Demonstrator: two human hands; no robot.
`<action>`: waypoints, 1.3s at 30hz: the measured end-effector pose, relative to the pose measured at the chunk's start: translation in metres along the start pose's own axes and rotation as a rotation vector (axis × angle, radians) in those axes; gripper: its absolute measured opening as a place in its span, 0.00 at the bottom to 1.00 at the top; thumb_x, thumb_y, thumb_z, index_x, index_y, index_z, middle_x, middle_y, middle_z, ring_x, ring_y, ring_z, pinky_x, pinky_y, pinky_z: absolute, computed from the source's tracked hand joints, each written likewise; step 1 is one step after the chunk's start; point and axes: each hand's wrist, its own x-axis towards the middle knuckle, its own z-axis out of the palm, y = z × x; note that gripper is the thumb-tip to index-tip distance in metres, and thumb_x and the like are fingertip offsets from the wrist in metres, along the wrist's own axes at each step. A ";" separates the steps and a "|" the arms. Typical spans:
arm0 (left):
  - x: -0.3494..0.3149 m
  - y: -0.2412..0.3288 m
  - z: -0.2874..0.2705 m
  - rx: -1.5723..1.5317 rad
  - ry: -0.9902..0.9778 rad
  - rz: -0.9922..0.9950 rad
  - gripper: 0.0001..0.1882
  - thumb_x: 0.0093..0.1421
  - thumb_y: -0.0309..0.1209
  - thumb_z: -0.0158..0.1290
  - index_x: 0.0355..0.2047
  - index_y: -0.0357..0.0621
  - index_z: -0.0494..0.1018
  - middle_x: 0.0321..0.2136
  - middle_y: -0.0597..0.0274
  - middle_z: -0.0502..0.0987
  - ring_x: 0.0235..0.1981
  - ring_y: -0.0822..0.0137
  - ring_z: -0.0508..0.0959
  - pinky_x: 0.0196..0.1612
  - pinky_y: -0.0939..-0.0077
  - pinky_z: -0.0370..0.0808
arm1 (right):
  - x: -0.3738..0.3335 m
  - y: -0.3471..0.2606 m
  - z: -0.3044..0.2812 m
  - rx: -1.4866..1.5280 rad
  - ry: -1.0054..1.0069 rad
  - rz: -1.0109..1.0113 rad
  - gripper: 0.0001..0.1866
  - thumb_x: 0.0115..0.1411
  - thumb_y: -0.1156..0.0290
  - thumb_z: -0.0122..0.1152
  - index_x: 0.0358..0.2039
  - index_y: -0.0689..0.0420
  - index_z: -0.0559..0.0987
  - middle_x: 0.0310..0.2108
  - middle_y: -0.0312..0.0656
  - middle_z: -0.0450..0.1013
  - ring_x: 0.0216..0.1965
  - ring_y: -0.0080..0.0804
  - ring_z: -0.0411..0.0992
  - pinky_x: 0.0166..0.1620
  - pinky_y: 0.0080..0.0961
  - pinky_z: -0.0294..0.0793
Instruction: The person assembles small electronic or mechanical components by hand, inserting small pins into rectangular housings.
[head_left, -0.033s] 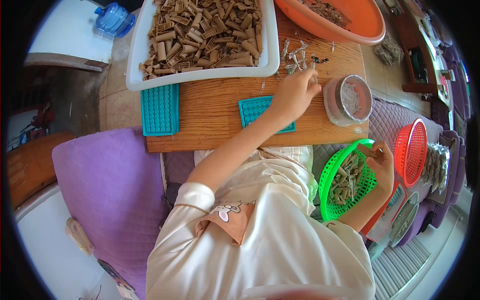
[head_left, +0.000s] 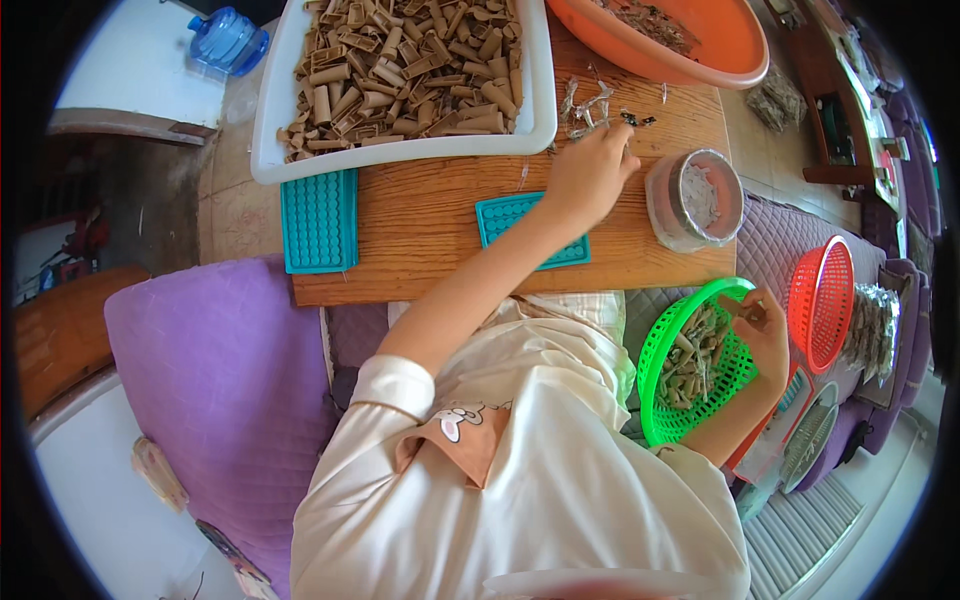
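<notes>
blue water jug (head_left: 228, 40) top left, silvery foil packets (head_left: 875, 330) beside red basket (head_left: 820, 300)

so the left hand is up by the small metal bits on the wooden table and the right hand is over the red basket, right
Not quite. In the head view the right hand is over the green basket, not the red basket beside it. The left hand is indeed by the small metal bits on the wooden table.

I see the left hand (head_left: 590, 172) stretched across the wooden table (head_left: 430, 225), fingertips at a scatter of small pale and dark bits (head_left: 600, 105) just beyond it, forearm crossing a teal dimpled silicone mat (head_left: 510, 215). The right hand (head_left: 765, 325) pinches a small piece (too small to identify) above the green plastic mesh basket (head_left: 665, 345) of tan sticks.
</notes>
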 end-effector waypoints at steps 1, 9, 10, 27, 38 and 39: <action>0.015 -0.006 0.010 0.106 -0.045 0.004 0.11 0.49 0.31 0.51 0.32 0.39 0.67 0.28 0.53 0.72 0.28 0.57 0.75 0.27 0.65 0.72 | -0.004 0.005 -0.014 -0.388 -0.055 0.141 0.12 0.40 0.79 0.59 0.26 0.62 0.67 0.25 0.38 0.65 0.28 0.30 0.69 0.34 0.19 0.66; 0.073 -0.038 0.037 0.282 0.020 -0.002 0.09 0.50 0.35 0.50 0.26 0.42 0.72 0.24 0.58 0.75 0.25 0.60 0.75 0.28 0.65 0.71 | -0.016 0.064 -0.028 -1.049 -0.005 0.386 0.18 0.42 0.71 0.58 0.37 0.59 0.71 0.29 0.50 0.70 0.32 0.43 0.70 0.35 0.35 0.67; 0.075 -0.033 0.029 0.285 0.014 0.004 0.09 0.50 0.35 0.50 0.26 0.42 0.72 0.24 0.58 0.75 0.25 0.60 0.75 0.28 0.65 0.71 | -0.015 0.061 -0.025 -1.040 -0.002 0.389 0.18 0.42 0.71 0.58 0.37 0.59 0.71 0.29 0.50 0.70 0.32 0.43 0.70 0.35 0.35 0.67; 0.069 0.016 -0.034 0.011 0.189 -0.058 0.09 0.48 0.35 0.55 0.28 0.45 0.75 0.22 0.62 0.76 0.26 0.75 0.74 0.28 0.81 0.70 | 0.023 0.018 0.039 -0.910 0.086 -0.025 0.11 0.50 0.76 0.51 0.36 0.62 0.69 0.33 0.49 0.70 0.33 0.41 0.70 0.35 0.32 0.68; 0.049 0.035 -0.064 -0.908 -0.080 -0.051 0.09 0.51 0.28 0.52 0.33 0.39 0.71 0.28 0.62 0.74 0.28 0.73 0.75 0.29 0.82 0.71 | 0.018 -0.011 0.073 -0.625 0.473 -0.221 0.10 0.51 0.76 0.52 0.35 0.63 0.71 0.31 0.45 0.71 0.32 0.30 0.71 0.36 0.22 0.68; 0.039 0.042 -0.066 -0.951 -0.104 -0.096 0.09 0.51 0.26 0.51 0.34 0.38 0.70 0.30 0.62 0.74 0.28 0.73 0.75 0.30 0.82 0.72 | 0.019 -0.017 0.084 -0.477 0.553 -0.353 0.09 0.52 0.76 0.52 0.35 0.63 0.71 0.31 0.44 0.71 0.33 0.29 0.70 0.37 0.21 0.68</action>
